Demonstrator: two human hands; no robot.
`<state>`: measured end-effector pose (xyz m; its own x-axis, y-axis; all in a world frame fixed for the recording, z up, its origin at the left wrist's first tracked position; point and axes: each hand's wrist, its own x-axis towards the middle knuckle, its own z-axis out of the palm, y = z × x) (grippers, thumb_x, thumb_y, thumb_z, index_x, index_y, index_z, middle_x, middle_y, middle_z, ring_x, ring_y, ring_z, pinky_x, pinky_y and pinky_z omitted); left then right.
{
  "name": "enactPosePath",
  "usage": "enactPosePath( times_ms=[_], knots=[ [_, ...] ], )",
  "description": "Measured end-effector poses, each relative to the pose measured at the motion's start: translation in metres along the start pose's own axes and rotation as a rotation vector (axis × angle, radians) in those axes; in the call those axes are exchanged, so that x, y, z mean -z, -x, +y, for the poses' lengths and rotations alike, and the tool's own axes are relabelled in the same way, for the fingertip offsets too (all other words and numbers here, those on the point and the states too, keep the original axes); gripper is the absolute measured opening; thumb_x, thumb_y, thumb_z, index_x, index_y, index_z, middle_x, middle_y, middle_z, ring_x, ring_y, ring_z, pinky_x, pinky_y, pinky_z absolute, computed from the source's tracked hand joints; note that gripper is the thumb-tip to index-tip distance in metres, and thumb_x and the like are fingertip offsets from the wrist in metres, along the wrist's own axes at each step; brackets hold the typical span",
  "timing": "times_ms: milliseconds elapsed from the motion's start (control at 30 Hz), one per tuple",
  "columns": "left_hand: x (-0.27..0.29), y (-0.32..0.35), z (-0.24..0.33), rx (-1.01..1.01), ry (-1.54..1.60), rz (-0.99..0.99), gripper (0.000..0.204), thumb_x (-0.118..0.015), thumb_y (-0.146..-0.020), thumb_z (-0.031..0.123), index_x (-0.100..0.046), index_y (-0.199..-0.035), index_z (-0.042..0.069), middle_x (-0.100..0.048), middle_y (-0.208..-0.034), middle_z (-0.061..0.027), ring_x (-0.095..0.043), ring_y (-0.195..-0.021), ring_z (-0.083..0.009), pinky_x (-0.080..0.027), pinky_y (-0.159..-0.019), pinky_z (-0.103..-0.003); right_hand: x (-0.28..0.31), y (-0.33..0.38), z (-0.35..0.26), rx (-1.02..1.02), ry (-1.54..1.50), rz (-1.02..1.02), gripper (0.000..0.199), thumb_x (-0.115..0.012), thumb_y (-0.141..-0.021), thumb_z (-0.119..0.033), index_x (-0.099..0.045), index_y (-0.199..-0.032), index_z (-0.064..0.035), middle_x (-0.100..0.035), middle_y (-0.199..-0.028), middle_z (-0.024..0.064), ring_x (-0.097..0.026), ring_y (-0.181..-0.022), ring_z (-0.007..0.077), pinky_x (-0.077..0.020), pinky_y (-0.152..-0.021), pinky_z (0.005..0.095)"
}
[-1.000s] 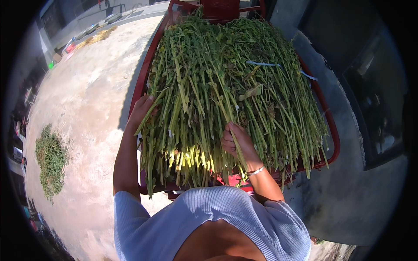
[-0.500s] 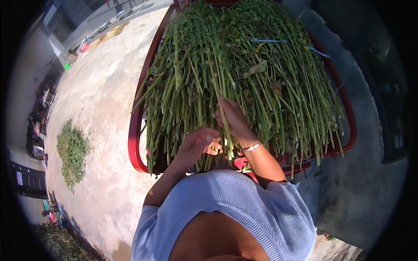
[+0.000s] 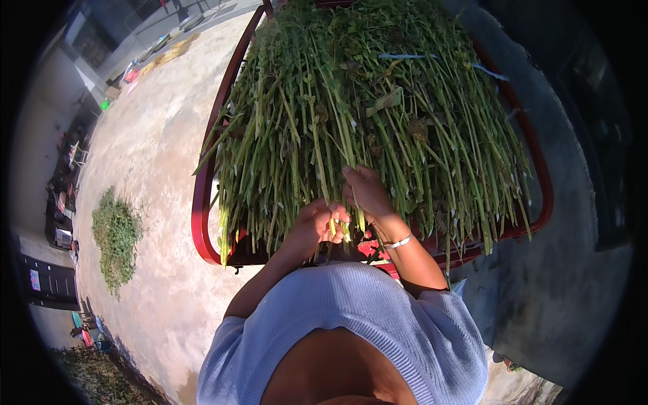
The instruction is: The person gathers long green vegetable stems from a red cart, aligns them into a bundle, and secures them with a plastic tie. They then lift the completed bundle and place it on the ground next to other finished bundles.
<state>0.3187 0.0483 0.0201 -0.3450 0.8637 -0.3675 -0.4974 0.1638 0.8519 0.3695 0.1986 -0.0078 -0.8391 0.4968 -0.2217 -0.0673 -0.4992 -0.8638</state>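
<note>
A thick heap of cut green plant stalks (image 3: 418, 155) lies with its leafy tops away from me and its cut ends toward my body. At the near edge, my left hand (image 3: 320, 223) is closed around the pale lower ends of a few stalks. Just right of it and slightly farther off, my right hand (image 3: 366, 192) grips stalks too, thumb on top, a silver bangle on that wrist. Both hands are nearly touching. Which stalks each one holds is partly hidden by the fingers.
A red metal frame (image 3: 201, 223) curves around the heap. Blue strips (image 3: 408, 57) lie across the stalks at the far right. On the concrete floor (image 3: 169, 169) to the left sits a small pile of greenery (image 3: 116, 236). A dark wall stands at the right.
My left hand has closed on stalk ends, its fingers previously loose beside them. My right hand has slid a little down the stalks, toward me and right.
</note>
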Motion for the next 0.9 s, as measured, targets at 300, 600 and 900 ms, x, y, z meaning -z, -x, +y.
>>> enactPosePath(
  times_ms=[300,600,900],
  knots=[
    [0.007,-0.013,-0.017,0.158,0.399,-0.033,0.035,-0.041,-0.095,0.04,-0.048,-0.109,0.008,-0.056,-0.106,-0.0078,-0.057,-0.094,-0.0194,-0.047,-0.082,-0.041,-0.013,0.033,0.003,0.261,0.957,0.096,0.029,-0.05,-0.084,-0.024,-0.052,-0.069,0.0007,-0.057,-0.059,0.0205,-0.059,-0.056,0.0328,-0.0447,-0.052,0.0407],
    [0.014,-0.015,0.004,-0.094,0.204,-0.049,0.031,-0.051,-0.092,0.033,-0.05,-0.109,0.008,-0.058,-0.096,-0.0057,-0.059,-0.081,-0.0161,-0.05,-0.067,-0.033,-0.017,0.028,-0.011,0.625,1.131,0.15,0.03,-0.052,-0.086,-0.027,-0.055,-0.071,-0.0006,-0.058,-0.068,0.0183,-0.058,-0.064,0.0376,-0.0457,-0.055,0.044],
    [-0.001,-0.009,0.029,-0.007,0.509,-0.112,0.019,-0.048,-0.093,0.019,-0.055,-0.104,0.005,-0.047,-0.073,0.0,-0.046,-0.063,-0.0113,-0.043,-0.056,-0.026,-0.014,-0.018,0.003,0.333,0.327,-0.036,0.016,-0.047,-0.08,0.004,-0.058,-0.092,0.0022,-0.056,-0.089,0.0079,-0.053,-0.057,0.0145,-0.0433,-0.052,0.028]
  ],
)
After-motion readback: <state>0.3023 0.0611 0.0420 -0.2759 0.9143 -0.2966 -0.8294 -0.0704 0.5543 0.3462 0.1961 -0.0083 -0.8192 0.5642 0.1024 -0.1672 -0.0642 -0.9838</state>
